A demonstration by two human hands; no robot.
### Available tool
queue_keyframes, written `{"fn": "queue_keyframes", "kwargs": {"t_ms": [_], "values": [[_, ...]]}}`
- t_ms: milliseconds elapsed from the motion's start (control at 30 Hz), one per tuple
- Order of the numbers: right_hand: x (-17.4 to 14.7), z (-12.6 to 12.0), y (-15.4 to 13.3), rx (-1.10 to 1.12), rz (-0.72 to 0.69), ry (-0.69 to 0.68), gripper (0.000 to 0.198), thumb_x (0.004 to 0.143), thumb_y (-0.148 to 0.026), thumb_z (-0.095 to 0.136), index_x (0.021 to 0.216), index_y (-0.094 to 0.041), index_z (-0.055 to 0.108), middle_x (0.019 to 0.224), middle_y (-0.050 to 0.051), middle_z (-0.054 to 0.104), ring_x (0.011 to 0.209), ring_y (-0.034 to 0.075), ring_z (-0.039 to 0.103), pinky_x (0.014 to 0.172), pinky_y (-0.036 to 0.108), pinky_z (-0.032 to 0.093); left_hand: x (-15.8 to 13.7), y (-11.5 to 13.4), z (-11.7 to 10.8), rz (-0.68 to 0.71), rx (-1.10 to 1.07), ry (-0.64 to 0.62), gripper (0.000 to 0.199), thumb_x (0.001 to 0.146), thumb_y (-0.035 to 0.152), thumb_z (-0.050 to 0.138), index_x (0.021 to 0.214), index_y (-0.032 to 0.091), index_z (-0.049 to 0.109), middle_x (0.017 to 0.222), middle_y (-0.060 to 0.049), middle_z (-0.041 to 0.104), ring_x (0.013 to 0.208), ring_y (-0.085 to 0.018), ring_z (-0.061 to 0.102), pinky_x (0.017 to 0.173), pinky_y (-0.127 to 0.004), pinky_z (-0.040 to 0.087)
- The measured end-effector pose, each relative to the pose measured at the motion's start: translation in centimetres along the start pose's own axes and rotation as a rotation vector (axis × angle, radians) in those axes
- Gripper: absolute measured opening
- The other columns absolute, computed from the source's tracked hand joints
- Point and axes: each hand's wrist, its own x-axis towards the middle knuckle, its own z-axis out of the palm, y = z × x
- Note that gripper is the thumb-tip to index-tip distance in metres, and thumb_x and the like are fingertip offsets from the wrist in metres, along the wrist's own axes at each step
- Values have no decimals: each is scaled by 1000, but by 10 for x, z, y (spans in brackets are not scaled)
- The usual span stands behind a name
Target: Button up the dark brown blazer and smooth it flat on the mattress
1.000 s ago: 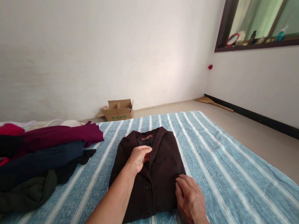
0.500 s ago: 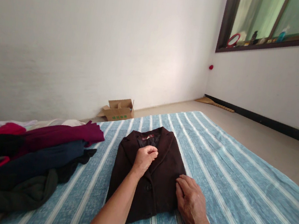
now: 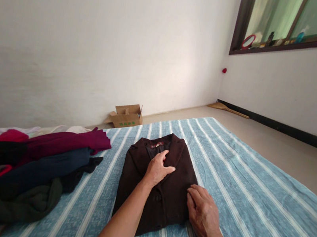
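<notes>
A dark brown jacket (image 3: 178, 193) lies folded on the bed, collar away from me, with its lapels, a button and a label inside the neck showing. My left hand (image 3: 157, 169) is over the jacket's front just below the neck opening, thumb apart from the fingers and nothing held. Whether it touches the cloth I cannot tell. At the jacket's right edge rests my right hand (image 3: 204, 212), back upward, with its fingertips against the cloth and the thumb slightly apart.
Blue-and-white striped bedding (image 3: 240, 211) spreads under the jacket. A heap of clothes (image 3: 49, 161) lies along the left. Beyond the bed are a cardboard box (image 3: 127, 117) and a broom (image 3: 228, 108) on the floor. A window (image 3: 278, 21) is at upper right.
My left hand has opened from a pinch, the thumb now apart from the fingers, and shifted slightly to the right over the jacket. My right hand stays at the jacket's edge.
</notes>
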Motion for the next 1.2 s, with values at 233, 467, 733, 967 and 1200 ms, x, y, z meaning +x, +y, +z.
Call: {"fn": "queue_keyframes", "kwargs": {"t_ms": [233,467,733,967,1200], "values": [[0,0,0,-3,3,-15,24,91,-20,40,92,-22,64,102,5,65,92,19,59,83,32,47,1,1,-1,-10,-152,-40,75,56,18,76,127,19,53,106,-9,65,101,-27,60,85,-35,47],[-1,0,1,8,5,-15,23,91,-20,41,92,-21,64,103,5,64,93,19,58,84,32,47,1,0,1,-62,-327,-100,73,55,13,75,125,19,55,108,-9,67,107,-30,59,88,-39,47],[-1,0,0,3,3,-17,23,91,-20,41,93,-21,64,103,5,64,94,19,58,84,33,46,1,-1,0,-63,-318,-145,74,60,15,70,131,15,49,120,-12,61,122,-32,48,98,-42,41],[0,1,1,11,8,-19,23,92,-21,41,93,-21,63,104,5,64,94,19,58,84,33,46,0,3,-2,-85,-283,-150,70,64,16,67,132,13,48,125,-15,58,122,-33,47,96,-41,43],[-2,2,2,8,8,-14,23,91,-21,41,92,-21,64,102,5,65,92,19,59,84,33,47,-2,12,-4,-103,-244,-142,69,64,13,67,130,14,49,128,-15,56,123,-33,46,99,-42,40]]}}
